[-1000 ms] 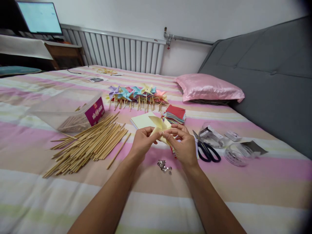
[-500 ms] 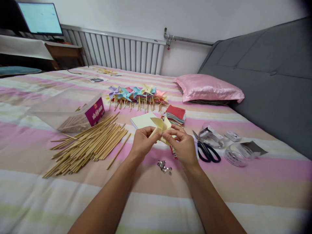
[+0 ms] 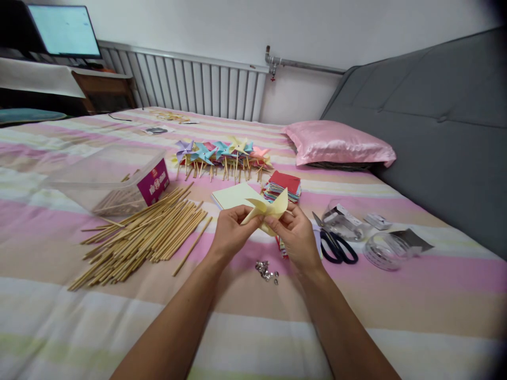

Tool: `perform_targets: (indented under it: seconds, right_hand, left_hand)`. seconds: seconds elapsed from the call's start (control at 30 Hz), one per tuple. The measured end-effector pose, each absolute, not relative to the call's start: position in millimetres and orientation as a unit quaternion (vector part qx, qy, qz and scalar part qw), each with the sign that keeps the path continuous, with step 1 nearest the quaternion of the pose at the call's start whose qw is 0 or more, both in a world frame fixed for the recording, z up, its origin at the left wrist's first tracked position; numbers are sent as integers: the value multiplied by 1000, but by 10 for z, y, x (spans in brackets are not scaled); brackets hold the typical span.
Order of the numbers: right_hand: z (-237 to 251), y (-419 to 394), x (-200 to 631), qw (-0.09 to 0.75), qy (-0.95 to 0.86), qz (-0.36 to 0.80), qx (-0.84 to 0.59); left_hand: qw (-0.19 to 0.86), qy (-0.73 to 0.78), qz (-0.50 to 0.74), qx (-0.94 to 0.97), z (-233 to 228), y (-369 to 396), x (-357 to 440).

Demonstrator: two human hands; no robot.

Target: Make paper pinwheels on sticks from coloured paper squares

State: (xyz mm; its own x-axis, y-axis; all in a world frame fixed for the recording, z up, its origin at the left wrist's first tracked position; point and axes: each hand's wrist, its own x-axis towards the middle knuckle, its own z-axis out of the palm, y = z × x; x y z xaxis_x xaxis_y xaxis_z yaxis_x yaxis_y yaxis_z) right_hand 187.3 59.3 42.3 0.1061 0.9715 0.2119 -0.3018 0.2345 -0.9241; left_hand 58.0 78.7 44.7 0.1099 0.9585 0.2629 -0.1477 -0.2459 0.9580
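Note:
A pale yellow paper pinwheel (image 3: 273, 205), its corners curled up, is pinched between my two hands above the bed. My left hand (image 3: 233, 229) closes on its left side, thumb toward the centre. On the other side my right hand (image 3: 295, 235) grips it with thumb and fingers, partly hiding the lower part. Below the hands lies a small heap of shiny metal fasteners (image 3: 266, 271). Just beyond them are a pale paper stack (image 3: 233, 195) and a stack of coloured paper squares with red on top (image 3: 285, 182).
Many wooden sticks (image 3: 146, 237) lie at left beside a clear plastic box (image 3: 106, 169). Finished pinwheels (image 3: 222, 153) are piled farther back. Black-handled scissors (image 3: 336, 247) and clear round containers (image 3: 382, 252) lie at right. A pink pillow (image 3: 340, 142) rests by the grey headboard (image 3: 431, 105).
My right hand's fingers have shifted on the yellow pinwheel, and its right-hand corner now stands out wider and farther right. My left hand has stayed nearly still.

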Motion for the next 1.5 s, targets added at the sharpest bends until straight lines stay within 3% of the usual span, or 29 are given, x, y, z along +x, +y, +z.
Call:
perform_targets:
  seconds: [0.5,1.5]
  right_hand:
    - [395,579,1879,624,-453,518,-369]
    - [402,596,1873,618,-437,539,-370]
  left_hand:
    - [445,377,558,590,424,775,581]
    - [473,375,558,569,421,751,617]
